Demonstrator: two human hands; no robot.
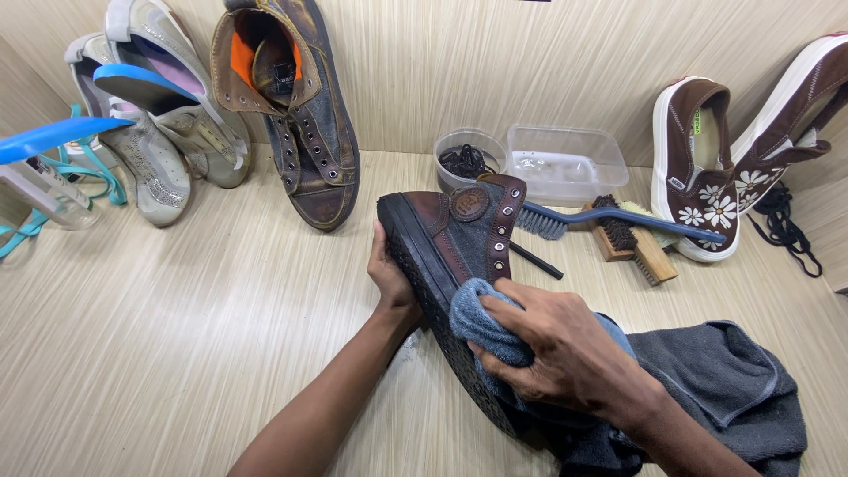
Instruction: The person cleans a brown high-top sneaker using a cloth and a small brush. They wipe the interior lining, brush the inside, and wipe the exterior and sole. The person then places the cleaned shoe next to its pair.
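A dark brown and grey high-top shoe (459,231) is tilted on its side in the middle of the wooden surface, black sole facing left. My left hand (389,276) grips its sole edge from behind. My right hand (558,352) presses a bunched blue-grey cloth (481,320) against the shoe's side near the sole. The rest of the cloth spreads dark grey (733,389) to the right under my forearm.
The matching high-top (300,115) leans on the back wall, beside silver sneakers (159,141) with blue insoles. A round bowl with black laces (466,159), a clear tub (565,163), brushes (632,234), brown flowered slip-ons (707,168) and loose laces (786,221) lie right.
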